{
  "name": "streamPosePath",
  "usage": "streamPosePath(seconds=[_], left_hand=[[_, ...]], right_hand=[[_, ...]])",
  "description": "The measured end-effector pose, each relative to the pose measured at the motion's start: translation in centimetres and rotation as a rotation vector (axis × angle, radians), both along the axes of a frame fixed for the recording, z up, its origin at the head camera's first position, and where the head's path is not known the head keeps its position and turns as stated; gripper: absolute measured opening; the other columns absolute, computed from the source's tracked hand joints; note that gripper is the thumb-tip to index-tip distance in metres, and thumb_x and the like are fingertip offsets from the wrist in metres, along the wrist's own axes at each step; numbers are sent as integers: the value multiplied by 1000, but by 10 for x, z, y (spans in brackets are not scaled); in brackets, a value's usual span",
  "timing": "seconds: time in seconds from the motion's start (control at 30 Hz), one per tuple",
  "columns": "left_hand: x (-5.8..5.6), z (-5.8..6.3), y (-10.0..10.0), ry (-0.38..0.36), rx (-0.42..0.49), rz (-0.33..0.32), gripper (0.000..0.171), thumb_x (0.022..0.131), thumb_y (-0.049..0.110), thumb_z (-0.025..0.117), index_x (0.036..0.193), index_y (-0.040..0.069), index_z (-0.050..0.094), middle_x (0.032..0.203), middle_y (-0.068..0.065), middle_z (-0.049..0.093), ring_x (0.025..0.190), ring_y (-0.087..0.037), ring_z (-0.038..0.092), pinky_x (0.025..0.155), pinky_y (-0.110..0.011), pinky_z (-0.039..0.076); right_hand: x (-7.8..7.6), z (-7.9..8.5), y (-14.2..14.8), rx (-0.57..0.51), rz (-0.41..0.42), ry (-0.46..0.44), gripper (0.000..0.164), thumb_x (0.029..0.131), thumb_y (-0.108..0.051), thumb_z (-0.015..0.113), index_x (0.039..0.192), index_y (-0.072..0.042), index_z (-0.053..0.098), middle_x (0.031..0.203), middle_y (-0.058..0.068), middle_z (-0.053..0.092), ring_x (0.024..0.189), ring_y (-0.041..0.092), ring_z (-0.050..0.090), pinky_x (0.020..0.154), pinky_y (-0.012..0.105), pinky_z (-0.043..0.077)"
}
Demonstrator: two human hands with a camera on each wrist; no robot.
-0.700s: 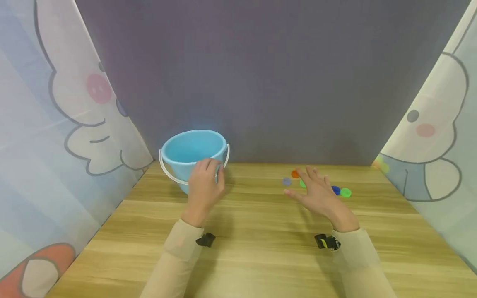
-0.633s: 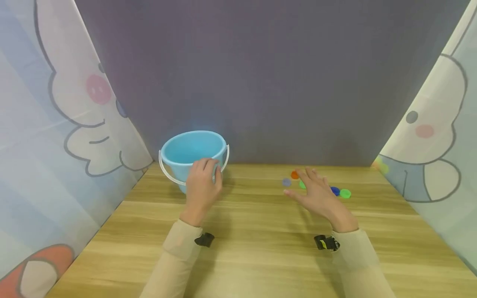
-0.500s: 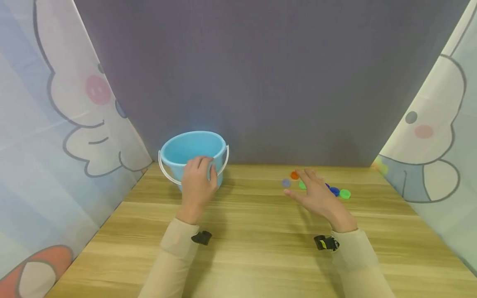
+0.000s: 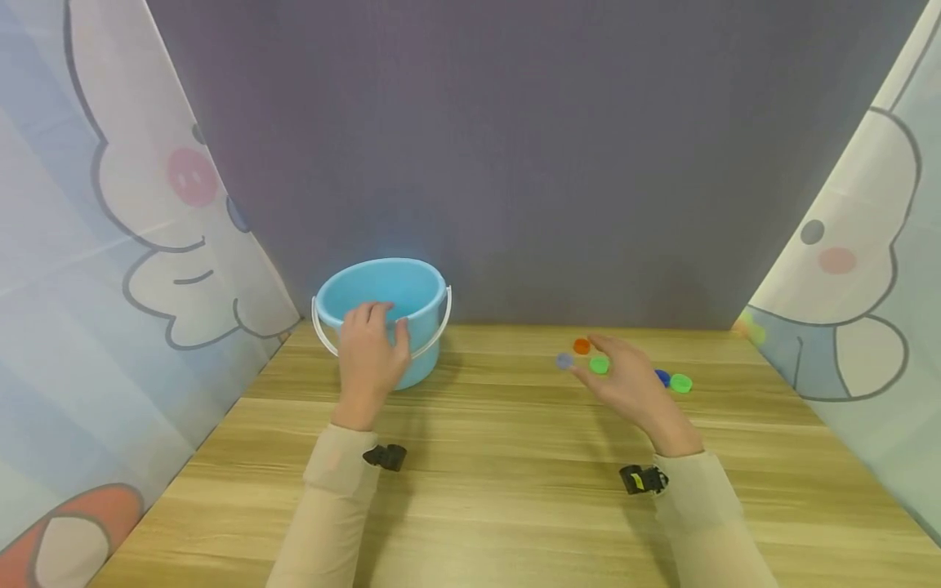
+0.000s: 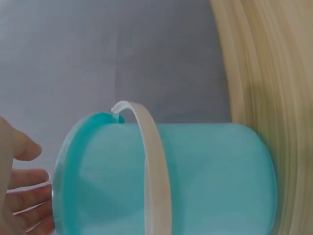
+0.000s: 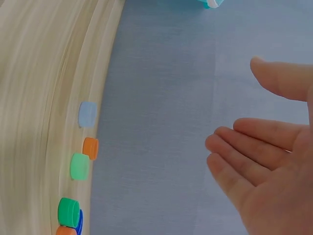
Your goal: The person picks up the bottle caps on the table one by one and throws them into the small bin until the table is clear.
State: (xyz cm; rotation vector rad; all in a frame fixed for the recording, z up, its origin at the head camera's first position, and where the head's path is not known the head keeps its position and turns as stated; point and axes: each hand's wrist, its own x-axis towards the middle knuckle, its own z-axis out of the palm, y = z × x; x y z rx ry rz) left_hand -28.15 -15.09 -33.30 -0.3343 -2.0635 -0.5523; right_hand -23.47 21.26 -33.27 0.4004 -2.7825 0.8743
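A light blue bucket (image 4: pixel 421 347) with a white handle (image 5: pixel 157 186) stands upright at the back left of the table. My left hand (image 4: pixel 367 351) is at its near rim, thumb apart from the fingers; in the left wrist view the fingertips (image 5: pixel 45 193) lie right by the rim, holding nothing. Above the bottle caps, my right hand (image 4: pixel 631 388) has its thumb spread from its fingers, and the right wrist view shows the palm bare. Nearest it are an orange cap (image 4: pixel 581 346), a pale violet cap (image 4: pixel 564 361) and a green cap (image 4: pixel 599 365).
Right of the right hand lie a blue cap (image 4: pixel 662 378) and another green cap (image 4: pixel 681 383). The right wrist view also shows an orange cap (image 6: pixel 66 230) beside them. A dark grey panel (image 4: pixel 515 163) closes the table's back, with printed curtains (image 4: pixel 860 327) at both sides.
My left hand has shifted left along the bucket's near side, with its thumb farther from the fingers. The right hand's spread fingers have drawn together, uncovering more of the green cap.
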Motion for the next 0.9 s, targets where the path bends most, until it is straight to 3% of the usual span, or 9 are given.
streamPosePath(seconds=[0.3,0.5,0.9], left_hand=[[-1,-2,-4,-121,-6,76,31,91,25,69,102,-4,70,101,-21,65,96,-43,55,90,-56,39],[-1,-2,-3,-176,-5,73,31,90,27,75,101,-2,69,98,-19,65,96,-41,54,95,-56,34],[1,2,-3,-247,-14,61,28,94,25,72,101,-1,68,98,-18,64,96,-40,52,98,-57,31]], right_hand=[[-2,-2,4,-45,-20,66,63,100,-31,64,144,10,47,140,31,54,127,50,51,102,63,42],[-2,-3,5,-67,-35,49,62,101,-33,63,144,10,47,141,31,53,126,50,52,101,62,43],[-6,-7,10,-49,-68,61,56,101,-26,62,141,11,49,136,33,54,123,51,54,98,62,45]])
